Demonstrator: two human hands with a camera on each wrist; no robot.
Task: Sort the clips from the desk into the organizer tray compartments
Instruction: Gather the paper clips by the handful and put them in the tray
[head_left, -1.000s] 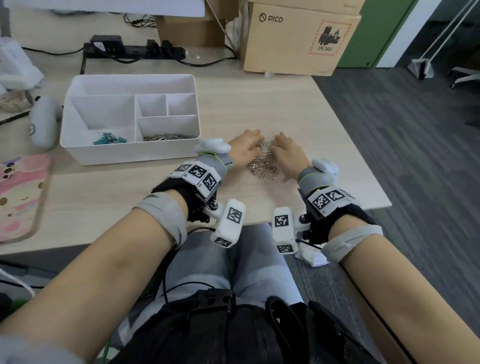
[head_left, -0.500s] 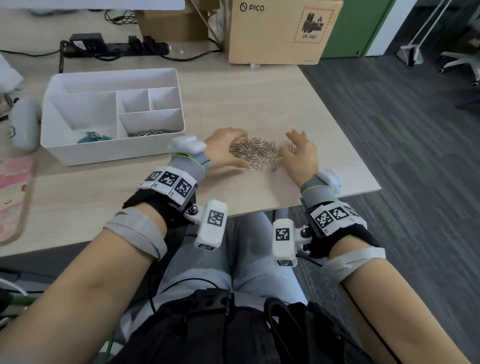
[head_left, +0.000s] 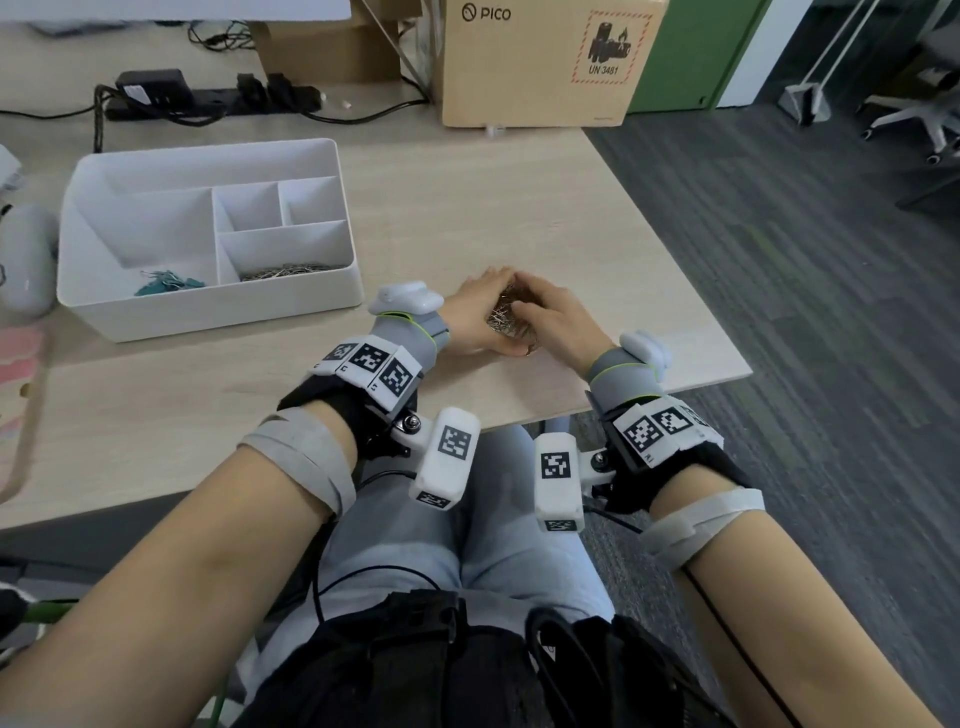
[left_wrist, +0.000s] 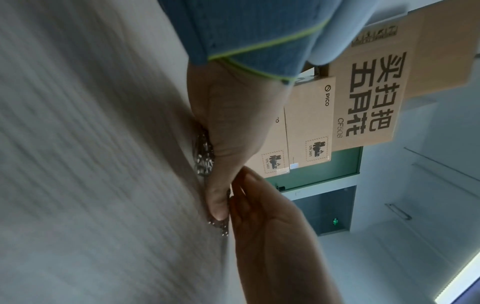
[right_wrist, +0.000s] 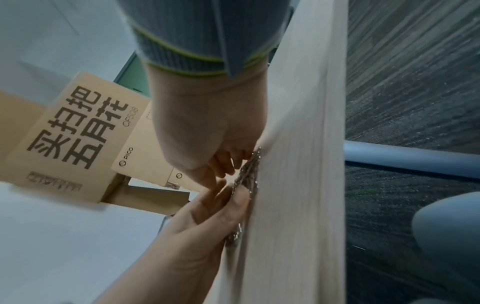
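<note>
A heap of silver paper clips (head_left: 505, 318) lies on the desk near its front right corner. My left hand (head_left: 474, 307) and right hand (head_left: 555, 314) are cupped against each other around the heap, fingers curled over it, so most of the clips are hidden. In the left wrist view the clips (left_wrist: 204, 156) show under my left palm (left_wrist: 228, 133). In the right wrist view they (right_wrist: 249, 174) glint between both hands' fingers. The white organizer tray (head_left: 208, 318) stands to the left. It holds silver clips (head_left: 288, 270) in the front right compartment and teal binder clips (head_left: 167, 283) in the left one.
A PICO cardboard box (head_left: 545, 62) stands at the back of the desk, with a black power strip (head_left: 208, 96) and cables behind the tray. A grey rounded object (head_left: 26, 260) and a pink pad (head_left: 21, 374) lie at the left. The desk's right edge (head_left: 680, 291) runs close to my right hand.
My hands, apart on either side of a spread-out pile, have swept together and bunched the clips into a tight heap between the palms.
</note>
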